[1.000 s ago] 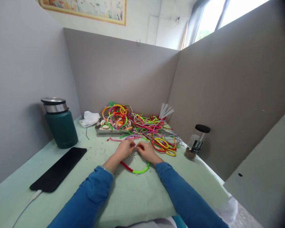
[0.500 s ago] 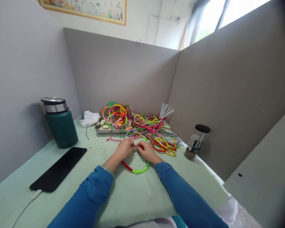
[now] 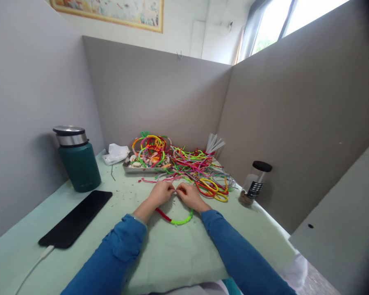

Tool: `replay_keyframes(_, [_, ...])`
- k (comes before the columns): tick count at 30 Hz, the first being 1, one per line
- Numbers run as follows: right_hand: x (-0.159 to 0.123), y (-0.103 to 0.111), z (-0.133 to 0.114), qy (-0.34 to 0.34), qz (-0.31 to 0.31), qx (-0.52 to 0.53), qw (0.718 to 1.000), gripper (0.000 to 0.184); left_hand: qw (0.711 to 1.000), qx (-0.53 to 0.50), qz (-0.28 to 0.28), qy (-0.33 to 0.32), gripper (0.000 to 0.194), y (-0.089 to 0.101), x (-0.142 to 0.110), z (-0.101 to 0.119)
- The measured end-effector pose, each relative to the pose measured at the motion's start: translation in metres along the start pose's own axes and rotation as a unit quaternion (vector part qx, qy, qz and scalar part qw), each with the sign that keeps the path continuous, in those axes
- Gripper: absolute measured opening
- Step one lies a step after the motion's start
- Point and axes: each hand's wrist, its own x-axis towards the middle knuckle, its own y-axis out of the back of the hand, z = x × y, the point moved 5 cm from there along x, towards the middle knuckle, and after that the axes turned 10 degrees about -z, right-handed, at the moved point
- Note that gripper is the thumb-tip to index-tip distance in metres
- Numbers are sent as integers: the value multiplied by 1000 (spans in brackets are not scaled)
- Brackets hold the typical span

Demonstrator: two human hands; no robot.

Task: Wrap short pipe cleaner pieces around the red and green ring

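A curved hoop covered in fuzzy pipe cleaner, red at its left and lime green along its bottom and right, hangs between my wrists, above or on the table. My left hand is closed, thumb and fingertips pinched at the hoop's far side. Almost touching it, my right hand pinches from the other side. The fingers hide most of what is between them. Just beyond my hands lies a heap of loose pipe cleaners in pink, green, red and grey.
Behind, a metal tray holds shells and several finished-looking colourful hoops. Scissors lie by yellow and red loops. A green bottle, a phone with cable and tissues stand left; a black-lidded jar stands right.
A purple strand beyond my hands rose into an arc half a second ago and has since dropped out of clear sight. My hands have barely shifted, still pinched close together.
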Motion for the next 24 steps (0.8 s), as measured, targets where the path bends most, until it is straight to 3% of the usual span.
replay_keyframes(12, [0,1,-3,-1,-2,-11,1000,10,997,-51,-26,56,20,-2,1,-6])
replay_keyframes(24, [-1,3,-6,18,-12,6,1000,12,955,-263,-79,116,22,-13,-2,-15])
